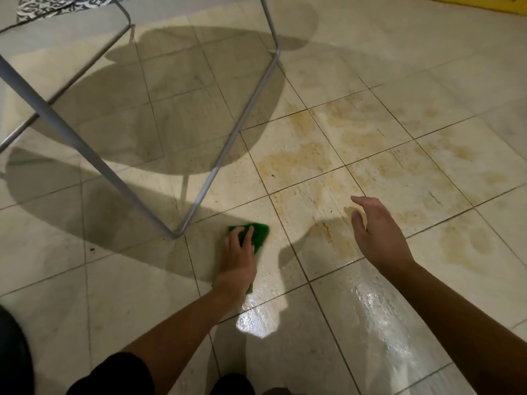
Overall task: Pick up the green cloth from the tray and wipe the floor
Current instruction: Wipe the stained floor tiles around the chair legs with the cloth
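Observation:
The green cloth [259, 235] lies flat on the beige tiled floor [370, 138], mostly under my left hand [239, 258]. That hand presses down on it with fingers spread over the top. The cloth sits just right of a metal leg's foot. My right hand [376, 232] hovers above the tiles to the right, fingers relaxed and holding nothing. No tray is in view.
A grey metal frame [216, 163] of a table or chair slants down to the floor right beside the cloth. Yellowish stains [356, 129] spread across the tiles ahead. A wet glossy patch [370, 306] shines near my arms. A yellow edge [484, 2] runs along the far right.

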Demonstrator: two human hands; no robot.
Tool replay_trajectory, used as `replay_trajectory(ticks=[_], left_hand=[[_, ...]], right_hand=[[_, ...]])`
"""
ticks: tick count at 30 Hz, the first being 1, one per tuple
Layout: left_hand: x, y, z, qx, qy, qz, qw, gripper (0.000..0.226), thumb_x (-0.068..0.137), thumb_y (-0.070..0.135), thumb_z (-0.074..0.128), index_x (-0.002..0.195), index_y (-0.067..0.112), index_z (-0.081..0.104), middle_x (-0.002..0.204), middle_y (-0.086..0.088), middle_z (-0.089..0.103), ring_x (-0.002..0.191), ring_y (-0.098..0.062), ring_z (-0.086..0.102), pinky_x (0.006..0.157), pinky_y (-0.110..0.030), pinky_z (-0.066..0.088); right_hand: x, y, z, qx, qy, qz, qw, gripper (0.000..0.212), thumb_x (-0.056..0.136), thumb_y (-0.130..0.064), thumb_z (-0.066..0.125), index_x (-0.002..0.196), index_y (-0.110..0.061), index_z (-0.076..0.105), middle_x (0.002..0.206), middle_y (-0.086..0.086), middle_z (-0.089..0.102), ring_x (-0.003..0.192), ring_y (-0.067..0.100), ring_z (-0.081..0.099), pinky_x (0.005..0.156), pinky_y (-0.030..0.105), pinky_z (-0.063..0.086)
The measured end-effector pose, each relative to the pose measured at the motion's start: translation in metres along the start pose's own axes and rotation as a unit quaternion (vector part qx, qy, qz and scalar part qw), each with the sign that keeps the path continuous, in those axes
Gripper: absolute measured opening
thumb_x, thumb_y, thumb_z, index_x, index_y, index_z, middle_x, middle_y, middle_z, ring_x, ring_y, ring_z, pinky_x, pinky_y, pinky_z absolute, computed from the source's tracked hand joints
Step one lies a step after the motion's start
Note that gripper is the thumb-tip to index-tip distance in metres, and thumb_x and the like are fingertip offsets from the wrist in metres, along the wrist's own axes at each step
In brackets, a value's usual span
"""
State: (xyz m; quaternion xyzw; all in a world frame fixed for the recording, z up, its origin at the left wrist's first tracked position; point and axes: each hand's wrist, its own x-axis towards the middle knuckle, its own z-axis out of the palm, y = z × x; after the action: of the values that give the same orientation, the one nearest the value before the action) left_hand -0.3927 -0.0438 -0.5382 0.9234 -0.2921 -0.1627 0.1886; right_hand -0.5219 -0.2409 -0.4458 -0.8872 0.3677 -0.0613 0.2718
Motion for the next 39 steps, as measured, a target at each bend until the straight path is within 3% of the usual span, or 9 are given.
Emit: replay_trajectory(ticks=[5,9,13,17,21,27,32,35,39], left_hand=[[0.035,-0.035,-0.017,0.053,0.082,0.049,0.994,0.039,0.090,0.012,0.045,0.127,-0.002,0.048,0.121,-0.031,0.050,0.107,-0.044,0.050,0.089,-0.053,0.047],[0.039,-0.028,-0.020,0.029,0.117,-0.012,0.993,0.039,0.092,0.005,0.048,0.129,-0.005,0.044,0.124,-0.033,0.046,0.113,-0.044,0.045,0.095,-0.049,0.040],[0.011,0.001,-0.004,0.014,0.041,-0.003,0.999,0.046,0.093,0.019,0.036,0.138,0.006,0.036,0.138,-0.025,0.035,0.120,-0.037,0.038,0.100,-0.046,0.039],[0.021,-0.010,-0.002,0.060,0.044,0.097,0.993,0.041,0.086,0.019,0.038,0.116,0.000,0.058,0.110,-0.026,0.060,0.089,-0.039,0.060,0.073,-0.046,0.056],[0.057,-0.021,-0.021,0.070,0.071,0.060,0.993,0.039,0.096,0.014,0.039,0.133,0.002,0.042,0.131,-0.025,0.045,0.113,-0.037,0.045,0.097,-0.042,0.038],[0.038,-0.009,-0.013,0.026,0.042,0.062,0.997,0.041,0.092,0.008,0.048,0.132,0.001,0.044,0.132,-0.028,0.041,0.119,-0.040,0.039,0.103,-0.045,0.031],[-0.003,0.003,0.020,0.038,0.004,0.263,0.964,0.038,0.091,0.019,0.035,0.125,0.012,0.049,0.130,-0.011,0.036,0.115,-0.034,0.045,0.102,-0.038,0.039],[0.017,0.013,0.010,0.033,-0.010,0.227,0.973,0.037,0.091,0.022,0.046,0.126,0.011,0.052,0.133,-0.015,0.042,0.118,-0.035,0.044,0.102,-0.041,0.040],[0.059,0.002,-0.009,0.035,0.023,0.151,0.988,0.040,0.083,0.010,0.047,0.120,0.000,0.056,0.113,-0.030,0.057,0.090,-0.042,0.056,0.079,-0.048,0.053]], right_hand=[[-0.001,0.003,-0.001,-0.004,0.000,-0.007,1.000,0.035,0.096,-0.017,0.038,0.130,-0.008,0.044,0.134,0.009,0.048,0.125,0.022,0.042,0.101,0.032,0.035],[-0.003,0.009,-0.002,-0.004,-0.002,0.003,1.000,0.035,0.096,-0.016,0.038,0.130,-0.009,0.044,0.135,0.007,0.046,0.127,0.021,0.041,0.101,0.034,0.035],[-0.004,0.010,-0.002,-0.005,-0.006,0.004,1.000,0.036,0.096,-0.016,0.037,0.131,-0.009,0.043,0.135,0.007,0.046,0.125,0.021,0.042,0.099,0.031,0.035],[-0.003,0.010,-0.004,-0.023,-0.014,-0.008,1.000,0.036,0.096,-0.016,0.038,0.131,-0.008,0.043,0.133,0.008,0.047,0.123,0.021,0.043,0.097,0.031,0.036],[-0.001,0.013,-0.011,-0.040,-0.003,-0.006,0.999,0.036,0.097,-0.017,0.037,0.131,-0.008,0.043,0.133,0.009,0.048,0.122,0.022,0.044,0.097,0.031,0.037],[-0.006,0.031,-0.018,-0.047,0.011,0.012,0.999,0.035,0.096,-0.017,0.038,0.129,-0.006,0.044,0.130,0.011,0.049,0.120,0.024,0.045,0.096,0.034,0.039],[-0.014,0.042,-0.011,-0.043,0.001,0.038,0.998,0.036,0.096,-0.017,0.037,0.131,-0.006,0.043,0.132,0.011,0.048,0.121,0.024,0.045,0.098,0.034,0.038],[-0.016,0.041,-0.008,-0.026,-0.002,0.053,0.998,0.037,0.096,-0.016,0.037,0.131,-0.007,0.043,0.132,0.011,0.047,0.122,0.024,0.044,0.100,0.036,0.037],[-0.018,0.040,-0.008,-0.018,0.002,0.055,0.998,0.037,0.096,-0.017,0.037,0.131,-0.008,0.043,0.132,0.010,0.048,0.121,0.024,0.044,0.099,0.036,0.038]])
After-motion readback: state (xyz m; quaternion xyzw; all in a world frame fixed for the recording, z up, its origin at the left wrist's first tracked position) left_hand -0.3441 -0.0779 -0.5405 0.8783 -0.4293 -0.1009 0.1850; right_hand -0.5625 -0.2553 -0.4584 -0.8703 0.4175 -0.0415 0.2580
